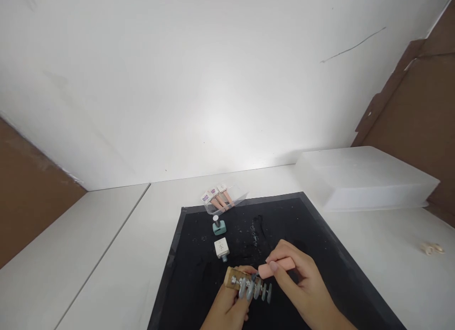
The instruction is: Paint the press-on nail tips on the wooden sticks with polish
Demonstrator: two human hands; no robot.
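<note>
Two hands work low over the black mat (199, 282) on the desk (117, 254). Our left hand (227, 306) is clamped on a small nail stand (249, 285). Our right hand (302, 282) pinches a pink brush handle (277, 267). Both things look light; the nails look easy to snap, so we hold the wooden end.

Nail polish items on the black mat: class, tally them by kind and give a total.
Pink-handled brushes in the clear tray: 3
Pink brush in the right hand: 1
Teal bottle: 1
White bottle: 1
Nail-tip holder in the left hand: 1
Total: 7
</note>
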